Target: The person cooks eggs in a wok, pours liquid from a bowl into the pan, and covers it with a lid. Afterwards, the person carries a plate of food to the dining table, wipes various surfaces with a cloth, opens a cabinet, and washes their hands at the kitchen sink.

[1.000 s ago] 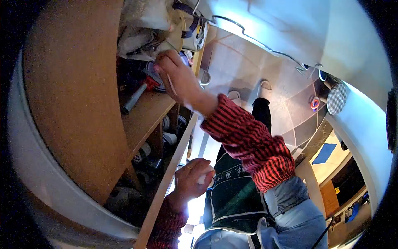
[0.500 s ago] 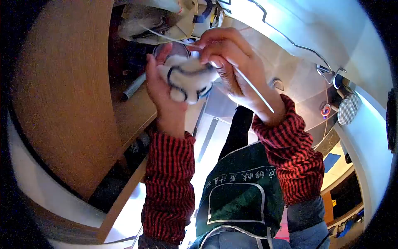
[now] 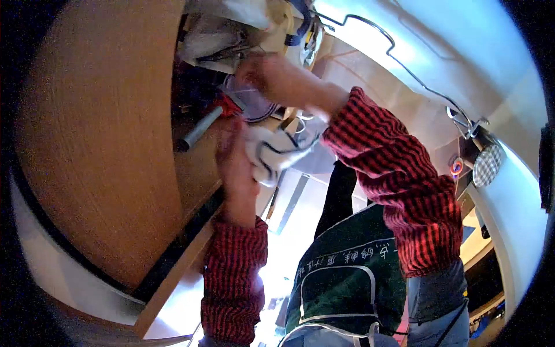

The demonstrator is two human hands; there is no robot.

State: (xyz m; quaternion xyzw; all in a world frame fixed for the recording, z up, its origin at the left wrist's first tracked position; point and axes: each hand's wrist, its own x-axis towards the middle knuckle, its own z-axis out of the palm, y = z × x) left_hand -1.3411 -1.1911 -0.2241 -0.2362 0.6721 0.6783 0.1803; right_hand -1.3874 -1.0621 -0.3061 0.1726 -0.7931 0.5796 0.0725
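My left hand [image 3: 236, 173] is blurred. It holds a white, soft-looking thing with dark curving lines [image 3: 272, 153], which rests against the palm and fingers; its exact kind does not show. My right hand [image 3: 263, 75] reaches across, above and beyond the white thing, near a round greyish-purple lid or container [image 3: 260, 107]. Motion smears its fingers, and I cannot make out whether the thin white stick is still in it. Beside my left hand lies a tool with a grey handle [image 3: 199, 132] and a red head [image 3: 229, 105].
A large wooden panel [image 3: 98, 144] fills the left side. Bags or cloths [image 3: 222, 34] lie at the top. A bent metal wire rack [image 3: 393, 46] runs along the pale upper-right surface, and a checked round item [image 3: 487, 165] hangs near it. I wear a dark green apron [image 3: 347, 277].
My right hand has moved left, away from the white thing, toward the round lid or container. The thin white stick no longer shows clearly. The red-headed tool has come into fuller view.
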